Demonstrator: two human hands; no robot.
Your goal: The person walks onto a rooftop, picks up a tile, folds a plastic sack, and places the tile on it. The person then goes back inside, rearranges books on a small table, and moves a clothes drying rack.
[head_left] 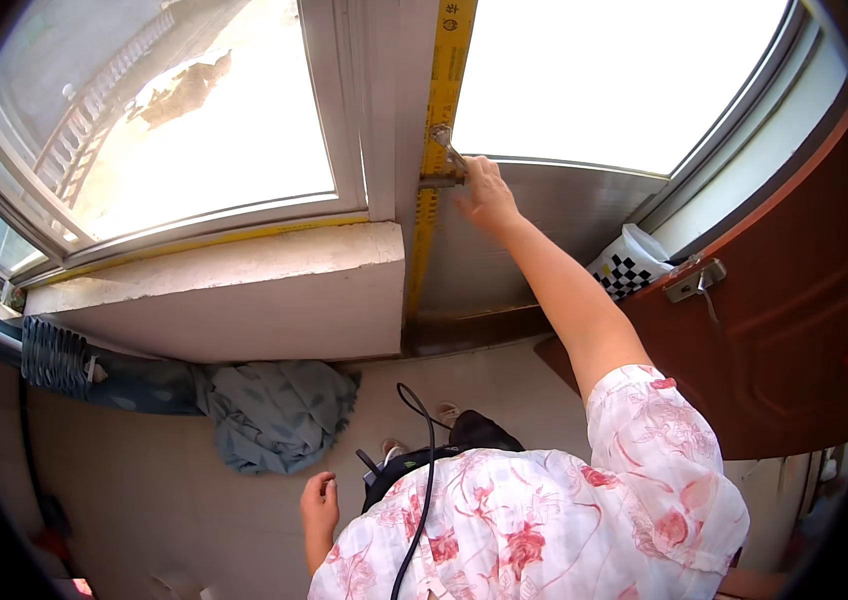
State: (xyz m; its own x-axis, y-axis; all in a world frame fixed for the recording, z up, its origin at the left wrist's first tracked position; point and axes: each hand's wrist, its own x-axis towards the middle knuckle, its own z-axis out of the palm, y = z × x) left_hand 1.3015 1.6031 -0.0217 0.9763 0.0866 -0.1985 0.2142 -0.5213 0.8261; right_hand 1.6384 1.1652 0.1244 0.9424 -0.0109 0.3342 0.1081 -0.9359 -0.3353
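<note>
My right hand [490, 196] reaches forward with its fingers closed around the metal door handle [452, 155], on the inner edge of a glazed door. The door's lower panel [514, 230] is grey and its upper part is bright glass. Yellow printed tape [449, 60] runs down the frame beside the handle. Low at my side hangs my left hand [321, 497], fingers loosely bent and nothing visible in them. The nearest thing to it is a crumpled grey-green cloth [284, 415] on the floor.
A white ledge [224, 285] juts out below the left window. On the right stand a brown door [784, 310] with a metal lock and a checkered bin [629, 265]. Coiled dark hose [56, 352] lies at left. A black cable [430, 480] hangs over my shirt.
</note>
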